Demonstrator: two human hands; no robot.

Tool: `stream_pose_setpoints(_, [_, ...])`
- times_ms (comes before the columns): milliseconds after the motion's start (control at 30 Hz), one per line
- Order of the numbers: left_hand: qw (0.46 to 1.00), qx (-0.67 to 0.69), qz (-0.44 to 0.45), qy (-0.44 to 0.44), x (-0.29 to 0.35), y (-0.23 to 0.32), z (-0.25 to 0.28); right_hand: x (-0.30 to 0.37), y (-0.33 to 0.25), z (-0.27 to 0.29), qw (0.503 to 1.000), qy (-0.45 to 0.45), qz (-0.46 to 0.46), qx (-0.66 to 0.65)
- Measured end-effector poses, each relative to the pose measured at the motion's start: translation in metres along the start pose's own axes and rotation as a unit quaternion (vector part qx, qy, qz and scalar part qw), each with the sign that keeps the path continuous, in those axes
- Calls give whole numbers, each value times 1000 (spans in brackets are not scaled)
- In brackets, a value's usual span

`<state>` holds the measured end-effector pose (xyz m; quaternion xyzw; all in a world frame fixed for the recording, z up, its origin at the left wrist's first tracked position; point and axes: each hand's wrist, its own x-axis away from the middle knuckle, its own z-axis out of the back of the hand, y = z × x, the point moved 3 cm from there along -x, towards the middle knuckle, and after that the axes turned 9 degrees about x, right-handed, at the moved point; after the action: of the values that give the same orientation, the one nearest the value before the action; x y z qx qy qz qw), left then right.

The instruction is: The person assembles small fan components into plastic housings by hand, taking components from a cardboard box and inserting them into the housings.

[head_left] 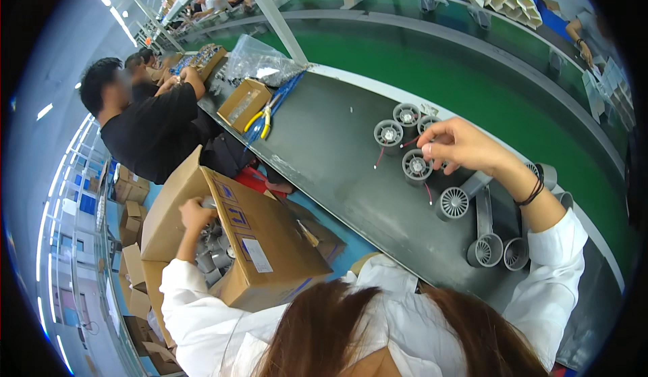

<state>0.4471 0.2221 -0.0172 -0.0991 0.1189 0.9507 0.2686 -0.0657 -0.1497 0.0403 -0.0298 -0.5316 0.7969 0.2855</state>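
My right hand [466, 149] hovers over a group of grey motor fans on the dark bench, its fingers loosely bent and apart, with nothing visible in them. Just below its fingertips is one round motor fan [418, 166]; another motor fan [388, 134] stands to the left, and thin red wires with white plugs trail from them. My left hand [194, 215] reaches into an open cardboard box [266, 242], fingers closed at a grey plastic part [210, 203]. More grey parts [217, 255] lie inside the box, partly hidden by its wall and my arm.
Grey handled housings [484, 215] with round grilles lie at the bench's right. Yellow-handled pliers [266, 122], a small carton [244, 104] and a plastic bag [260, 60] sit at the far left. A green conveyor [378, 66] runs behind; a co-worker [152, 124] sits at the left.
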Motion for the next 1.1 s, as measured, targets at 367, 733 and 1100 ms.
stream_pose_setpoints(367, [929,29,-351,113,56,206,183,-8,-13,18,997,75,27,-2])
stream_pose_setpoints(733, [686,159,-704,-95,143,390,13,71,-11,-24,966,216,62,130])
stream_pose_setpoints(1100, [610,347,-708,-81,156,402,-37,105,12,-123,920,357,109,117])
